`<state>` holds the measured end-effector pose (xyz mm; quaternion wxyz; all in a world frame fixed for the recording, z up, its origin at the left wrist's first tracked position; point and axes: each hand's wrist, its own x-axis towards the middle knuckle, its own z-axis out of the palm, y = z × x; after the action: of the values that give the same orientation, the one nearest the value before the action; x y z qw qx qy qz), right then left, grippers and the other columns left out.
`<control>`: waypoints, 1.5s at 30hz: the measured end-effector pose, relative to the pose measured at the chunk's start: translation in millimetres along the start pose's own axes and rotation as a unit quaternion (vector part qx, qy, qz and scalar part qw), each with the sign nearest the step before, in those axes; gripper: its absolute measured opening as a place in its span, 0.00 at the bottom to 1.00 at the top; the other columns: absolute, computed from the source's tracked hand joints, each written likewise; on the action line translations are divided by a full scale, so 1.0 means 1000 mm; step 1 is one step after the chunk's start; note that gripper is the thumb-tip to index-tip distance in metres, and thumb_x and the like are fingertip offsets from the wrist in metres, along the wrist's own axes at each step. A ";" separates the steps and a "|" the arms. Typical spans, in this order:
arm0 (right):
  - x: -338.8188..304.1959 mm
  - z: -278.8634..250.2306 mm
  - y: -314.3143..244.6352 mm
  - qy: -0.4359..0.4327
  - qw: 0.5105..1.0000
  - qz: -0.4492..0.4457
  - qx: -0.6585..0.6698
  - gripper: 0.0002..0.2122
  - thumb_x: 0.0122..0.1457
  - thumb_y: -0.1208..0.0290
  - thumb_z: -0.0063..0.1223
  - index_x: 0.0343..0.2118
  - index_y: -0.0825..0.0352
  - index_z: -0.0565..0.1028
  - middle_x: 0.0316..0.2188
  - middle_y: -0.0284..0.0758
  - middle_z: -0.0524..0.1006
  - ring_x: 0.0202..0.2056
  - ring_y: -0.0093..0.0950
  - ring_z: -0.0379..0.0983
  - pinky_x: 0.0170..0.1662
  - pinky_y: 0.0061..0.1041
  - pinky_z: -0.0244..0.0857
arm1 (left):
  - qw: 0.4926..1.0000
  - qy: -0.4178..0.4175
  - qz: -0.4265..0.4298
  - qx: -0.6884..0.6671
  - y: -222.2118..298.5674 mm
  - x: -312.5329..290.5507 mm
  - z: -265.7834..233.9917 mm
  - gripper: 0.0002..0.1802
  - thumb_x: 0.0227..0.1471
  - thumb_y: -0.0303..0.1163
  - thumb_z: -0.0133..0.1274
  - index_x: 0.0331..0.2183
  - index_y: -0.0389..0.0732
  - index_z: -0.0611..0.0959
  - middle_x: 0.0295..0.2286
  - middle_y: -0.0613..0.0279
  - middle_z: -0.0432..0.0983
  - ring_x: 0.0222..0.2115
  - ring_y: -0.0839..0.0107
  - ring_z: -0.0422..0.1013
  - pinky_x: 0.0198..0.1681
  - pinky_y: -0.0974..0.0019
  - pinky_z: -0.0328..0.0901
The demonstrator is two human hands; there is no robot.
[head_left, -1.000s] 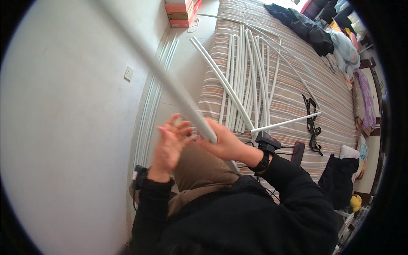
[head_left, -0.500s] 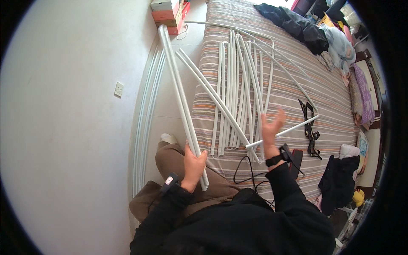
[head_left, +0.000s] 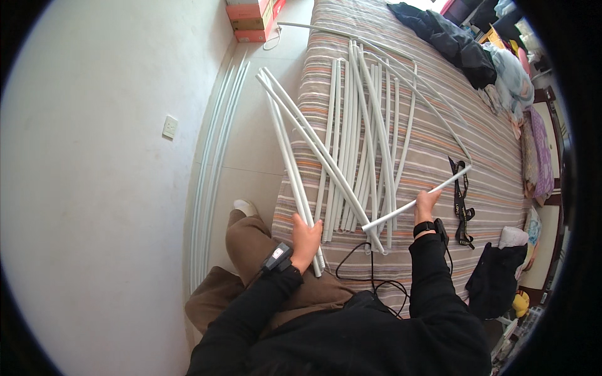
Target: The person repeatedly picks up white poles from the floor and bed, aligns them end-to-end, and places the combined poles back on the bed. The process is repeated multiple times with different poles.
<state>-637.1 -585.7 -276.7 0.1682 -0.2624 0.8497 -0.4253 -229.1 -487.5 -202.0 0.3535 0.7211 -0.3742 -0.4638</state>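
Observation:
My left hand (head_left: 306, 241) is closed around a pair of long white tubes (head_left: 290, 160), whose near ends stick out below the fist. Their far ends come up close to those of another white tube pair (head_left: 316, 144), which slants across the bed's edge. My right hand (head_left: 427, 205) is wrapped around a short white tube (head_left: 395, 216). That tube meets a longer white tube (head_left: 442, 116) at a corner on the right, and its free end lies over the slanting pair. Between my hands and beyond them, several white tubes (head_left: 343, 138) lie side by side on the bed.
The bed has a striped cover (head_left: 433, 147). A black strap (head_left: 461, 213) and black cable (head_left: 376, 285) lie on it, with dark clothes (head_left: 498, 272) at right. More tubes (head_left: 216, 163) rest on the floor along the white wall (head_left: 113, 207). Stacked boxes (head_left: 251, 25) stand at the far end.
My left hand has moved right with its tubes, whose far ends swung in toward the slanting pair. My right hand, open before, has come down and right and taken hold of the short tube.

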 end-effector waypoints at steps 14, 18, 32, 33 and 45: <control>-0.110 0.040 -0.084 -0.279 0.923 -0.258 -0.059 0.30 0.62 0.77 0.43 0.66 0.70 0.48 0.66 0.48 0.52 0.68 0.43 0.42 0.68 0.34 0.39 | 0.983 -0.077 0.100 0.131 0.044 0.053 0.014 0.32 0.48 0.41 0.64 0.40 0.31 0.62 0.35 0.32 0.71 0.36 0.33 0.70 0.37 0.46 0.66; -0.148 0.035 -0.082 -0.290 0.924 -0.241 -0.064 0.31 0.62 0.75 0.43 0.67 0.68 0.46 0.67 0.46 0.49 0.69 0.42 0.37 0.68 0.43 0.28 | 0.968 -0.058 0.136 0.204 0.046 0.054 0.020 0.35 0.45 0.44 0.65 0.42 0.31 0.65 0.35 0.35 0.71 0.36 0.37 0.69 0.39 0.47 0.64; -0.168 0.049 -0.120 -0.218 0.906 -0.297 -0.209 0.42 0.56 0.60 0.55 0.68 0.65 0.42 0.68 0.49 0.43 0.69 0.46 0.34 0.64 0.57 0.22 | 0.954 -0.057 0.158 0.247 0.042 0.041 0.042 0.57 0.39 0.43 0.68 0.62 0.37 0.53 0.58 0.41 0.52 0.56 0.45 0.54 0.54 0.44 0.51; -0.169 0.047 -0.126 -0.196 0.903 -0.331 -0.189 0.43 0.55 0.61 0.57 0.68 0.65 0.42 0.68 0.49 0.42 0.69 0.47 0.34 0.64 0.57 0.23 | 0.946 -0.073 0.165 0.268 0.042 0.042 0.042 0.58 0.39 0.42 0.69 0.64 0.40 0.52 0.59 0.41 0.49 0.58 0.45 0.52 0.54 0.44 0.50; -0.047 0.181 -0.259 -0.193 0.821 -0.529 -0.098 0.26 0.58 0.62 0.54 0.56 0.71 0.66 0.55 0.53 0.68 0.57 0.48 0.63 0.58 0.39 0.57 | 0.912 -0.164 0.175 0.334 0.034 0.046 0.043 0.55 0.37 0.37 0.69 0.64 0.61 0.57 0.65 0.43 0.33 0.64 0.48 0.40 0.55 0.44 0.45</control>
<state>-429.2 -802.4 -169.0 0.0518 -0.7634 0.5675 -0.3041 -263.1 -550.6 -205.4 0.1011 0.6341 -0.6800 -0.3541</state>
